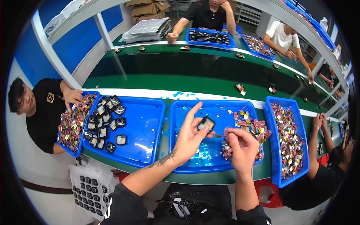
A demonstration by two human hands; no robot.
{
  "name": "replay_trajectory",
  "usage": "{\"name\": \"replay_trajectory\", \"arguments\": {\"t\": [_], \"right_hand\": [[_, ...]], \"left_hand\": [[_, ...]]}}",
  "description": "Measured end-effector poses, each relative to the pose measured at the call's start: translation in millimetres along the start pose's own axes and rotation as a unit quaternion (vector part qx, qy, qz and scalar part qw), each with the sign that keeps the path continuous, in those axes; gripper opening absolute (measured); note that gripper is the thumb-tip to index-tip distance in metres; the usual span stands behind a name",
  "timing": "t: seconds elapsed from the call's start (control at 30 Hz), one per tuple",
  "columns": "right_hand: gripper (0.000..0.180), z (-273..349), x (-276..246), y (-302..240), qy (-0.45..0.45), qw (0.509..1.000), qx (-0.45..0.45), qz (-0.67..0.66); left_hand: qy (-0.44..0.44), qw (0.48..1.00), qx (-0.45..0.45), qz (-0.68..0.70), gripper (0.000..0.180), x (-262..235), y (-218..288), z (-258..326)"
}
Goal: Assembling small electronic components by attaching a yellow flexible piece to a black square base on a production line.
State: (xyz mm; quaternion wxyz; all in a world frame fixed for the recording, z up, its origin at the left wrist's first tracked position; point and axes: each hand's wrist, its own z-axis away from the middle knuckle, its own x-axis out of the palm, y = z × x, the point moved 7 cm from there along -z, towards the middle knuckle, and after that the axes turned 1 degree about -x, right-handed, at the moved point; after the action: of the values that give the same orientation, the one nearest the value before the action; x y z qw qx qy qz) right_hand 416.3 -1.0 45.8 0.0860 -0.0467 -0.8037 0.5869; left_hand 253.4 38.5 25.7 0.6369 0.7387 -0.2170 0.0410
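My left hand [190, 138] grips a small black square device [206, 125] with a pale, orange-marked face, its index finger stretched away from it. To its right, my right hand [243, 147] is closed in a pinch. Whatever its fingertips hold is too small to name. Both hands are over a blue tray [173, 129], whose right side holds a heap of small pink, yellow and silver parts [248, 122]. Bits of blue film lie on the tray's bottom and behind its far rim.
At left, another blue tray [159, 123] holds several black devices [102, 122]. Parts-filled trays flank both sides [77, 122] [287, 146]. A green conveyor [165, 69] carries scattered parts beyond. Co-workers sit left, right and across. Below left hangs a bag of black devices [89, 191].
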Motion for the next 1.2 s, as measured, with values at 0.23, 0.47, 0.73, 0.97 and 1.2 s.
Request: {"name": "replay_trajectory", "arguments": {"t": [0.23,0.47,0.73,0.97,1.2], "right_hand": [[0.021,14,27,0,-0.081,0.994,0.012,0.075],[0.017,6,19,-9,-0.038,0.977,-0.043,0.207],[0.010,0,13,-27,0.007,0.972,-0.036,0.232],[0.006,-3,23,-38,-0.020,0.957,-0.093,0.275],[0.007,-2,21,-34,-0.020,0.964,-0.058,0.257]], "left_hand": [[0.114,0.992,-0.033,0.050,0.020,-25,-11,1],[0.041,0.996,-0.072,-0.012,0.023,2,-20,2],[-0.038,0.993,-0.092,0.056,0.039,7,-19,8],[-0.072,0.995,-0.068,0.028,0.035,12,-15,10],[-0.092,0.992,-0.081,0.016,0.036,15,-19,13]]}}
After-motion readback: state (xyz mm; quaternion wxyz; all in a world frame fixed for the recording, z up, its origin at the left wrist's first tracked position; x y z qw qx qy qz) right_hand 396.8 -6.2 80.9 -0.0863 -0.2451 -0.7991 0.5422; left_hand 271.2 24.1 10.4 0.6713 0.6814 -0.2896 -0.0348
